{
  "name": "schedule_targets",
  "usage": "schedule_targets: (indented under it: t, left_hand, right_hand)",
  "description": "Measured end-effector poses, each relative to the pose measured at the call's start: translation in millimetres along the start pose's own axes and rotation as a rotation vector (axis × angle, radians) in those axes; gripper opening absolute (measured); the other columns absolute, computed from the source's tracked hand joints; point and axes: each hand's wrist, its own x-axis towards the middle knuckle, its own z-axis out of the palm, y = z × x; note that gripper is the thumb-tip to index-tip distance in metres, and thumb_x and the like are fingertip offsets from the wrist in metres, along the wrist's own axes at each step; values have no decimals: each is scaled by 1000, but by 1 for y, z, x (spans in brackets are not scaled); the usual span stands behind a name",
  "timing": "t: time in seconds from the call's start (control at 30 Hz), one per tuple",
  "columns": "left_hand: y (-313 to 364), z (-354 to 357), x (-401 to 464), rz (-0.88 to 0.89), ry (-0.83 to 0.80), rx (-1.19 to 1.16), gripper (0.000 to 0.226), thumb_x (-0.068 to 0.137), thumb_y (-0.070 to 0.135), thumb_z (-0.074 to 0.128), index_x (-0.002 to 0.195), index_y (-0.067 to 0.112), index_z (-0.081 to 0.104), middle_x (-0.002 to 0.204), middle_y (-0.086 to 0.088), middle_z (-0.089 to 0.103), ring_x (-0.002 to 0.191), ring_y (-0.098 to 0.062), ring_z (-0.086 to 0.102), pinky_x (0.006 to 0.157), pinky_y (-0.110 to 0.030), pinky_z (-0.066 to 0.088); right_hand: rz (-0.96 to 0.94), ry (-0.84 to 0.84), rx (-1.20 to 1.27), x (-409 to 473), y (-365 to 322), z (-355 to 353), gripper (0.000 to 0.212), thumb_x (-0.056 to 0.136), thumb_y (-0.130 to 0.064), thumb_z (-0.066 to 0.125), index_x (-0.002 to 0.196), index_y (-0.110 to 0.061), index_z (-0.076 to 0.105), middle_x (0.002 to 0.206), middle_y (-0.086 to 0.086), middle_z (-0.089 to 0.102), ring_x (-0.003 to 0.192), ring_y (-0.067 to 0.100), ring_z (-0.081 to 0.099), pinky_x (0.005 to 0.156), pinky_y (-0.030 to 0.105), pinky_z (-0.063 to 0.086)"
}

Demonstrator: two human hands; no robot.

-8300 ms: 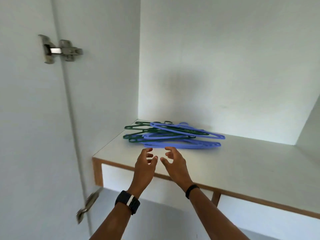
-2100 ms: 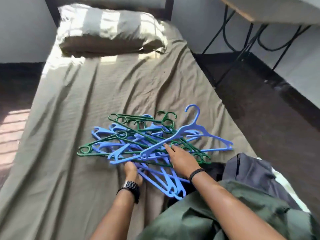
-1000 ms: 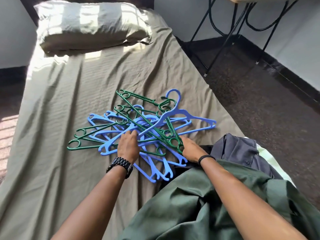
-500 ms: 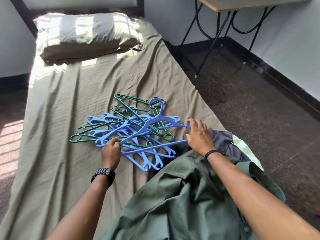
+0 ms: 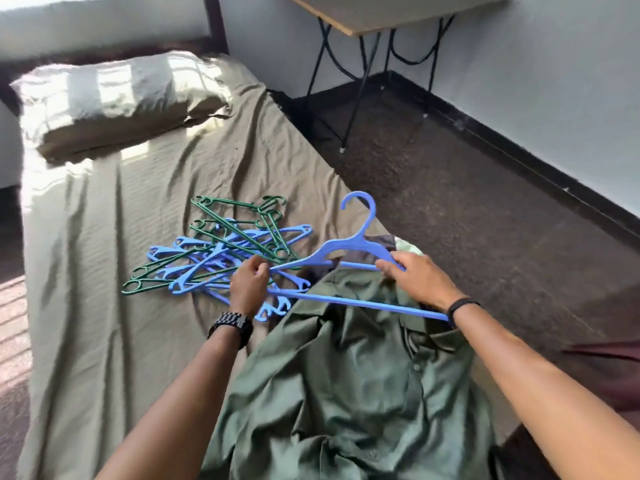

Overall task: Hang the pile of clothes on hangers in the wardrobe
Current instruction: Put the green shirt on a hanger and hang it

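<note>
- I have a blue hanger (image 5: 349, 245) lifted off the bed (image 5: 104, 237); my left hand (image 5: 250, 289) is curled round its left end, my right hand (image 5: 417, 277) grips its right shoulder, fingers bent over the plastic
- A second blue bar (image 5: 363, 303) runs from under my left hand to my right wrist; I judge it another hanger caught up with the first, and it could drag along or drop as I lift
- The pile of hangers (image 5: 221, 251), blue and green, lies tangled just left of my left hand; hooks there may snag the one I hold
- The clothes wait on the near right of the bed: a green shirt (image 5: 346, 393) on top, near me; it could slide to the floor (image 5: 485, 220) if tugged
- A dark garment (image 5: 382, 241) under the hanger is mostly covered; I cannot tell what it is
- The wardrobe is out of view; the counter (image 5: 388, 10) at the far right is cut off by the frame
</note>
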Motion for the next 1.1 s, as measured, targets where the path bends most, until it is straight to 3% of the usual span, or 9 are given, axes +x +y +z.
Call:
schedule_targets:
  t: [0.07,0.17,0.33,0.43,0.53,0.67,0.83,0.93,1.1]
  left_hand:
    - [19,29,-7,87,-68,70,21,91,15,51,106,10,65,107,-14,61,100,-29,58,88,-38,45]
    - [45,73,-25,246,-192,177,49,88,9,58,135,4,46,138,-20,44,129,-34,42,108,-37,32]
    - [82,131,-60,410,-371,290,66,89,7,52,149,12,25,155,-21,16,142,-33,23,112,-34,22]
    - [97,158,-74,446,-451,329,58,86,6,51,143,10,38,144,-21,35,131,-40,37,109,-42,31]
    - [103,183,-76,410,-549,399,50,83,6,47,132,13,50,128,-22,46,117,-43,46,103,-43,37]
    - [102,204,-73,369,-646,512,65,82,8,44,143,29,35,137,-24,36,123,-47,40,107,-47,34]
    - [103,214,-74,477,-621,581,67,85,4,47,147,26,32,124,-21,41,110,-45,49,98,-49,42]
    - [104,212,-72,527,-534,595,38,86,0,45,122,9,52,114,-19,45,99,-42,56,85,-47,47]
    - [102,192,-58,609,-345,562,11,91,2,49,97,2,58,105,-15,55,86,-37,59,68,-45,47]
  right_hand:
    - [90,123,-18,-29,23,-10,35,95,-48,49,92,-17,66,93,15,68,95,34,62,71,37,41]
    - [224,294,-31,-71,58,-18,42,94,-51,46,91,-13,64,89,19,67,94,41,61,68,40,43]
    - [386,512,-32,-137,105,-24,39,94,-47,50,88,-12,64,84,23,67,89,45,60,65,42,44]
    - [484,591,9,-168,131,-24,38,94,-44,52,93,-10,67,87,25,68,90,46,60,69,44,46]
    - [538,626,-21,-185,155,-23,41,93,-44,53,77,-6,59,79,26,66,83,47,60,63,42,43]
    - [544,633,-82,-199,177,-24,42,92,-43,55,68,-8,51,68,24,63,73,47,60,56,39,38]
    - [479,499,-194,-203,192,-29,38,92,-43,55,78,-8,59,68,20,64,73,46,60,55,40,40]
    - [460,469,-165,-186,191,-29,41,92,-45,53,77,-8,57,72,21,64,77,46,60,57,40,39]
    - [409,392,-124,-151,182,-29,43,94,-49,49,81,-9,59,75,15,64,80,43,59,60,37,38]
